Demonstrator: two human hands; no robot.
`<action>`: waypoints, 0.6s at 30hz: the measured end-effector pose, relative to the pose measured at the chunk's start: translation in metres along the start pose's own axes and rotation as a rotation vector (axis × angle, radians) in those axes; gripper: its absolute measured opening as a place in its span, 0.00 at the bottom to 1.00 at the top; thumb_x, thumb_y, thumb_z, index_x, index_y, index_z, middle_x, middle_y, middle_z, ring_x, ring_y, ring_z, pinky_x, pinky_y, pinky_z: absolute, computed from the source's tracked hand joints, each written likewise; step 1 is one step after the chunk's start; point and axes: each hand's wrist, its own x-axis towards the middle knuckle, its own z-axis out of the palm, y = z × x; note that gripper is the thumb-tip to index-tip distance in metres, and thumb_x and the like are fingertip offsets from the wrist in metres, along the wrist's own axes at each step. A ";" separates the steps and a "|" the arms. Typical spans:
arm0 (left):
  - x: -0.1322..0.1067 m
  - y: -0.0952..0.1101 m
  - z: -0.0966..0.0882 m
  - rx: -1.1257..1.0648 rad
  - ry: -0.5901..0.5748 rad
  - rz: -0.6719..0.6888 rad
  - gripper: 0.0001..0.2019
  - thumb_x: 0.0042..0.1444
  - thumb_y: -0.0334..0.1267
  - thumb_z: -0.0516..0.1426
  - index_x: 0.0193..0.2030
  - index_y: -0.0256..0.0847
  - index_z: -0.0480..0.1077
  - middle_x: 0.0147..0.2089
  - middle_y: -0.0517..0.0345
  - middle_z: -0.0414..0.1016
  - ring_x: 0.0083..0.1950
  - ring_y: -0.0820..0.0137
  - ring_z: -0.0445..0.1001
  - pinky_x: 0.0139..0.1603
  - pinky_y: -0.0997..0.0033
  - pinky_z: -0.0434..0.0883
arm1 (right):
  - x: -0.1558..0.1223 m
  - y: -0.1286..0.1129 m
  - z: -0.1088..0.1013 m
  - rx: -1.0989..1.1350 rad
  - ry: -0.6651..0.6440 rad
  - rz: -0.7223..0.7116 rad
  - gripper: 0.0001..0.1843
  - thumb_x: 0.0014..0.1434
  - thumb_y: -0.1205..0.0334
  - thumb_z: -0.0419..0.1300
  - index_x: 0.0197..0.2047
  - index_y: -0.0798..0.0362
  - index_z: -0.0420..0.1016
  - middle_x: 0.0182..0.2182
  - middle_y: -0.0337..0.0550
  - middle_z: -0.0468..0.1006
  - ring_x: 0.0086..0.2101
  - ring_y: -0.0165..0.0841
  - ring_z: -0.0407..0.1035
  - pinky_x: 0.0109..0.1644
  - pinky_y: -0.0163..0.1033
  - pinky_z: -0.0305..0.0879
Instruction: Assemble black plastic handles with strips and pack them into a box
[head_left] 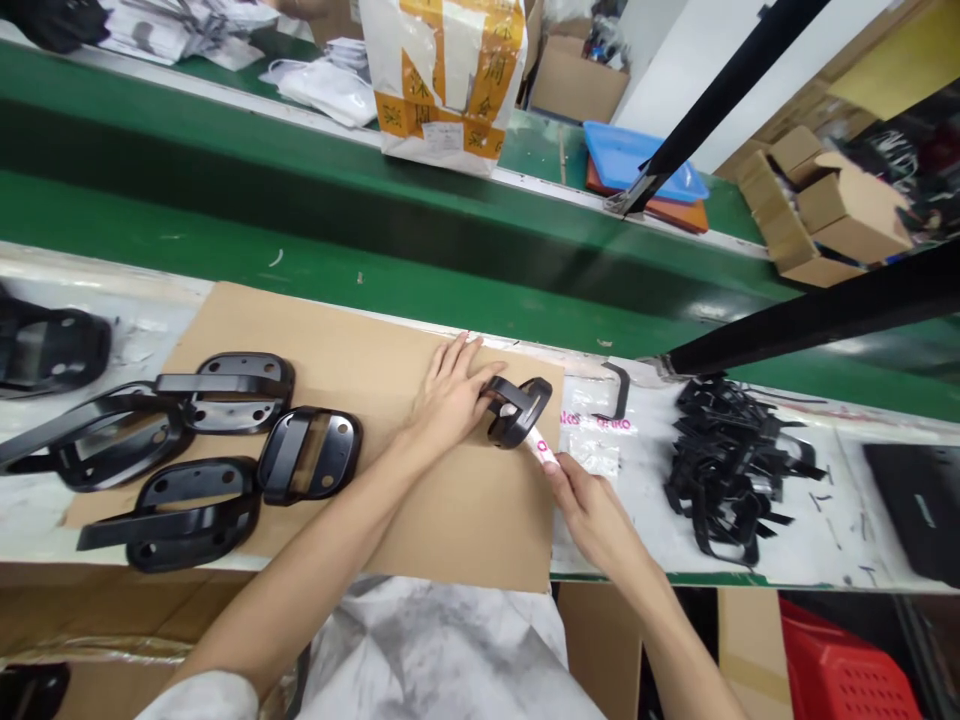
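Note:
A black oval plastic base with a strap-like loop (521,412) stands tilted on the cardboard sheet (480,520). My left hand (450,395) pinches its left end between thumb and index finger, while the other fingers stretch over the cardboard. In my right hand (589,500) is a slim white handle with pink lettering (541,450), held from the near side. Its far end reaches into the black part, where the tip is hard to make out. Several similar parts lie to the left, among them a small one (310,455) nearest my left forearm.
A heap of black plastic scraps (731,470) lies on the right, beyond a bent black strip (619,390). Black slanting posts (810,310) rise there. Behind runs a green ledge (300,240) bearing a taped white package (446,80) and blue tray (637,160).

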 end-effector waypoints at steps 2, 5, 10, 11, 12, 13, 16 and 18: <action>0.000 -0.001 0.001 -0.004 0.007 0.001 0.24 0.68 0.35 0.59 0.70 0.48 0.72 0.80 0.44 0.58 0.83 0.48 0.49 0.81 0.39 0.50 | 0.002 -0.001 -0.003 -0.033 0.015 0.003 0.26 0.76 0.38 0.44 0.43 0.47 0.72 0.22 0.36 0.71 0.24 0.39 0.68 0.31 0.39 0.55; 0.001 -0.001 0.002 0.003 0.014 -0.002 0.24 0.67 0.35 0.59 0.70 0.48 0.73 0.79 0.43 0.59 0.83 0.48 0.50 0.81 0.39 0.51 | 0.003 0.000 -0.003 -0.057 0.013 -0.002 0.26 0.76 0.38 0.44 0.41 0.47 0.71 0.22 0.36 0.71 0.24 0.40 0.68 0.31 0.39 0.55; 0.002 -0.001 0.001 0.001 0.014 0.007 0.24 0.67 0.34 0.59 0.69 0.48 0.73 0.79 0.42 0.60 0.82 0.47 0.51 0.80 0.37 0.52 | 0.003 0.006 0.000 -0.038 0.029 -0.014 0.27 0.76 0.37 0.43 0.42 0.47 0.73 0.22 0.36 0.70 0.23 0.38 0.67 0.31 0.39 0.55; 0.002 0.000 0.000 0.000 0.014 0.005 0.24 0.67 0.34 0.59 0.69 0.48 0.73 0.79 0.42 0.60 0.82 0.46 0.51 0.80 0.37 0.52 | 0.003 0.006 0.001 -0.035 0.020 -0.010 0.27 0.76 0.37 0.43 0.42 0.47 0.73 0.22 0.36 0.70 0.24 0.38 0.67 0.31 0.39 0.55; 0.002 0.000 0.000 -0.001 0.015 0.002 0.24 0.67 0.34 0.59 0.69 0.48 0.73 0.78 0.41 0.61 0.82 0.46 0.52 0.80 0.38 0.52 | 0.003 0.006 0.002 -0.031 0.012 -0.005 0.27 0.76 0.36 0.44 0.42 0.47 0.73 0.22 0.36 0.70 0.24 0.38 0.67 0.32 0.39 0.55; 0.002 0.000 0.000 0.000 0.013 -0.001 0.24 0.67 0.34 0.59 0.69 0.48 0.73 0.78 0.41 0.61 0.82 0.46 0.52 0.80 0.38 0.52 | 0.003 0.006 0.003 -0.022 0.010 0.001 0.27 0.76 0.36 0.44 0.41 0.47 0.73 0.22 0.36 0.70 0.24 0.38 0.67 0.32 0.39 0.56; 0.002 0.000 -0.001 0.009 0.014 -0.001 0.23 0.68 0.35 0.59 0.69 0.48 0.73 0.78 0.41 0.61 0.82 0.46 0.52 0.80 0.39 0.52 | 0.005 0.003 0.003 0.000 0.005 0.029 0.28 0.76 0.37 0.41 0.44 0.47 0.73 0.21 0.35 0.69 0.24 0.38 0.67 0.32 0.39 0.57; 0.003 0.000 0.000 0.019 0.019 0.003 0.22 0.68 0.36 0.58 0.69 0.48 0.74 0.78 0.41 0.62 0.82 0.46 0.53 0.80 0.39 0.52 | 0.006 0.001 0.001 -0.020 -0.028 0.049 0.27 0.77 0.37 0.42 0.44 0.47 0.73 0.22 0.36 0.71 0.25 0.39 0.68 0.33 0.39 0.57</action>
